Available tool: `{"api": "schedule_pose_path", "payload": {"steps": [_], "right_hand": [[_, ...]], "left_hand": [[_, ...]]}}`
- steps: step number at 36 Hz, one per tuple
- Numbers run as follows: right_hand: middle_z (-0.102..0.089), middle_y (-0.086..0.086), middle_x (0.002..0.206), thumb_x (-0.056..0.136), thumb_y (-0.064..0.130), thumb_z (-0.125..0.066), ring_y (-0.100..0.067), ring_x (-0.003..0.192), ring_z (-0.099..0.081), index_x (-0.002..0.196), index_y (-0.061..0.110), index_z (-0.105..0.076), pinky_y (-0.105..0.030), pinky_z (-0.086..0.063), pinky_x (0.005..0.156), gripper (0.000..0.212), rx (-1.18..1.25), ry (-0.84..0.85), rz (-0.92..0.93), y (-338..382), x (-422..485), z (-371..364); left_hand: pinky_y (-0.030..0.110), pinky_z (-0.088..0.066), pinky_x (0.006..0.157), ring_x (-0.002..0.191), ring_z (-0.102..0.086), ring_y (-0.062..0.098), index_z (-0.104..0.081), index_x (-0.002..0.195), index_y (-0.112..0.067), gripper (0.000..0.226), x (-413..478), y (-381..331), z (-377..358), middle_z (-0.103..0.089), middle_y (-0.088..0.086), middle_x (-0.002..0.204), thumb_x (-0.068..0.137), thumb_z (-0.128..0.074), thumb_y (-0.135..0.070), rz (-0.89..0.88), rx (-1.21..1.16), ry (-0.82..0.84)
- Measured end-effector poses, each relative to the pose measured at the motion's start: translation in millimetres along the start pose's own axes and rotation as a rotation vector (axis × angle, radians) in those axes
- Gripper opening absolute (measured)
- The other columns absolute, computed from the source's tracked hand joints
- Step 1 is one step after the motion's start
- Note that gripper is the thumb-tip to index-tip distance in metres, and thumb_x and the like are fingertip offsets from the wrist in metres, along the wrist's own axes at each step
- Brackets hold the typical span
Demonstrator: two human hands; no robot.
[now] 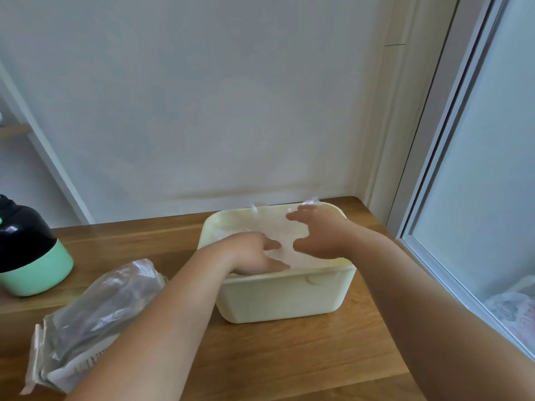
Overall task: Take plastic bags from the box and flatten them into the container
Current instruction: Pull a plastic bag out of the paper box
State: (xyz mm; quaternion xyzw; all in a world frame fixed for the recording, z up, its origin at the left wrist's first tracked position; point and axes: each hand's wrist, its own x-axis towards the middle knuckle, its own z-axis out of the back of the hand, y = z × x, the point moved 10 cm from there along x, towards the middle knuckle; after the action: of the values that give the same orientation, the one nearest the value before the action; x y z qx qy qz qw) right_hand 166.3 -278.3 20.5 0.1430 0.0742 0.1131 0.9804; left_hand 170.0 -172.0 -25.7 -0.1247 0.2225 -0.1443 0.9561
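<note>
- Plastic bags (pixel 278 227): a pale, see-through layer lies inside the cream container (pixel 283 299), between the two hands. Two crumpled corners stick up above the far rim, so in my judgement the sheet is not yet flat.
- The container stands near the back right corner of the worktop (pixel 289 357), its long side running roughly parallel to the front edge.
- Left hand (pixel 254 253): released, palm down, fingers fairly straight. It rests on the plastic in the near left part of the container.
- Right hand (pixel 318 235): released too, with fingers spread and loosely bent, reaching over the plastic towards the far right corner of the container. Blur hides whether the fingertips touch the raised corner there, but nothing shows as grasped.
- Packet of bags (pixel 95 314): this looks to be the task's box. It is a clear-wrapped packet near the front left corner of the worktop, well apart from the container. Its long axis runs from that corner diagonally towards the container, and the left forearm passes just beside its near end.
- The supply lies left of and nearer than both hands, so the left hand is much the closer for fetching another bag. The right hand would have to cross over the container.
- A green and black flask (pixel 29 256) stands at the left edge.
</note>
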Motion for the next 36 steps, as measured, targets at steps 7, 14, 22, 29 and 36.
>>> {"api": "schedule_pose_path", "payload": {"steps": [7, 14, 22, 29, 36], "right_hand": [[-0.018, 0.001, 0.158, 0.095, 0.027, -0.047, -0.023, 0.143, -0.022, 0.153, 0.025, -0.014, -0.035, -0.022, 0.112, 0.067, -0.058, 0.408, -0.196, -22, 3, -49], [-0.041, -0.005, 0.147, 0.096, 0.034, -0.046, -0.025, 0.132, -0.04, 0.145, 0.014, -0.037, -0.032, -0.032, 0.103, 0.053, -0.084, 0.393, -0.219, -22, 7, -50], [-0.051, -0.003, 0.138, 0.096, 0.041, -0.046, -0.022, 0.125, -0.047, 0.136, 0.013, -0.048, -0.03, -0.037, 0.099, 0.048, -0.038, -0.07, -0.145, -9, -3, 10], [-0.062, 0.008, 0.118, 0.095, 0.035, -0.049, -0.014, 0.112, -0.056, 0.126, 0.022, -0.056, -0.025, -0.042, 0.09, 0.035, 0.141, -0.336, -0.041, 24, -26, 33], [-0.06, 0.014, 0.092, 0.092, 0.024, -0.054, -0.001, 0.081, -0.056, 0.112, 0.018, -0.065, -0.002, -0.037, 0.061, 0.024, 0.447, -0.442, 0.189, 101, -38, 30]], "left_hand": [[0.037, -0.029, 0.114, 0.143, -0.03, 0.021, -0.027, 0.151, -0.037, 0.065, 15, 12, -19, -0.025, -0.004, 0.159, 0.092, -0.054, -0.046, 0.033, 0.056, 0.135], [0.035, -0.028, 0.114, 0.143, -0.031, 0.018, -0.031, 0.15, -0.032, 0.065, 14, 12, -11, -0.03, -0.007, 0.157, 0.091, -0.056, -0.047, 0.009, 0.018, 0.083], [0.025, -0.039, 0.094, 0.118, -0.053, 0.009, -0.063, 0.122, -0.031, 0.038, -22, 25, 46, -0.059, -0.011, 0.13, 0.088, -0.064, -0.046, -0.054, -0.298, -0.39], [-0.001, -0.036, 0.064, 0.081, -0.055, -0.014, -0.071, 0.101, -0.031, 0.014, -80, 45, 73, -0.063, -0.026, 0.095, 0.093, -0.06, -0.031, -0.094, -0.423, -0.679], [0.002, -0.039, 0.07, 0.089, -0.058, -0.013, -0.069, 0.104, -0.032, 0.014, -151, 91, 77, -0.066, -0.023, 0.097, 0.091, -0.064, -0.028, -0.021, -0.494, -0.82]]}}
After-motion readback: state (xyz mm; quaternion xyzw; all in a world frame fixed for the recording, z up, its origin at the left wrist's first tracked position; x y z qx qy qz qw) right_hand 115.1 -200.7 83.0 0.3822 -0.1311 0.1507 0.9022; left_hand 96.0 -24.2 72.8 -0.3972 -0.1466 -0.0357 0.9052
